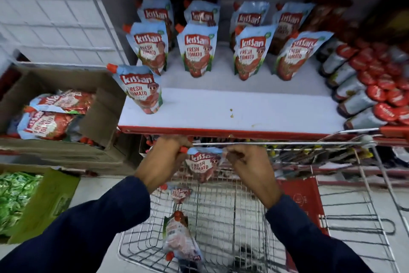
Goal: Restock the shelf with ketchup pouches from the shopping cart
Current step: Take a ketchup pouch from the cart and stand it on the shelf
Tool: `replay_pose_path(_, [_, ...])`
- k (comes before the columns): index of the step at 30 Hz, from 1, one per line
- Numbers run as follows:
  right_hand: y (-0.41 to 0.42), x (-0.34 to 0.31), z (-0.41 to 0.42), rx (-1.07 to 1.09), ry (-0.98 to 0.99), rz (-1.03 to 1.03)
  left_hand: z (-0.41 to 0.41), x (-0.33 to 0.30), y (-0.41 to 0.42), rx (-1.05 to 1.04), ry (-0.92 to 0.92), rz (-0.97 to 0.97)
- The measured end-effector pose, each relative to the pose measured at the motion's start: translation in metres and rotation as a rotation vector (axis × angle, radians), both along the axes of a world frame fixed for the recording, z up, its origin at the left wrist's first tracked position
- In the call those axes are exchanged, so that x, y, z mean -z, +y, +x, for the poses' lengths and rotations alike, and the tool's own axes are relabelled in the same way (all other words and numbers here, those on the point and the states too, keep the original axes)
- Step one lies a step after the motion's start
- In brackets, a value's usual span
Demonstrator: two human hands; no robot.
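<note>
You are holding a Kissan ketchup pouch by its top corners, left hand and right hand both pinching it, above the shopping cart. The shelf is waiting at twelve o'clock. Its red lip could be catching the pouch's hanging bottom while you are lifting.

A: On the shelf, 8 pouches stand in 2 rows at the back; 1 pouch stands alone, front left.

B: Jars crowd the shelf's right end. A cardboard box holding pouches sits left. The shopping cart stands before the shelf, 2 pouches lying inside.
</note>
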State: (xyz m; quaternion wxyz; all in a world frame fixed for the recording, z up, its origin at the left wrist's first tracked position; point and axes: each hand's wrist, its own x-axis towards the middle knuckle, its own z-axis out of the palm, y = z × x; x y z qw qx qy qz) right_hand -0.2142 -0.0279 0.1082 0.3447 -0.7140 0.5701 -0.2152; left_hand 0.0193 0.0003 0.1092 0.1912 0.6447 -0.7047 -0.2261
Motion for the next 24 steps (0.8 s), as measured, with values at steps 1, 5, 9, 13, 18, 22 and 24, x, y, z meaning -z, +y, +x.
replay_pose_path(1, [-0.002, -0.012, 0.0, -0.003, -0.009, -0.013, 0.0, -0.014, 0.0, -0.003, 0.004, -0.029])
replay_pose_path(5, [-0.018, -0.065, 0.004, 0.011, -0.142, -0.094, 0.006, -0.064, -0.008, -0.026, 0.015, -0.138])
replay_pose_path(9, [-0.04, -0.094, 0.016, 0.035, -0.203, -0.178, 0.014, -0.097, -0.027, -0.054, -0.011, -0.213])
replay_pose_path(13, [-0.064, -0.113, 0.03, 0.022, -0.229, -0.248, 0.019, -0.119, -0.05, -0.1, -0.047, -0.235])
replay_pose_path(18, [-0.091, -0.119, 0.045, 0.021, -0.233, -0.295, 0.024, -0.127, -0.083, -0.123, -0.178, -0.258])
replay_pose_path(22, [-0.11, -0.115, 0.055, 0.039, -0.232, -0.304, 0.024, -0.128, -0.108, -0.106, -0.311, -0.262])
replay_pose_path(24, [-0.118, -0.112, 0.058, 0.048, -0.238, -0.297, 0.024, -0.128, -0.117, -0.091, -0.353, -0.254])
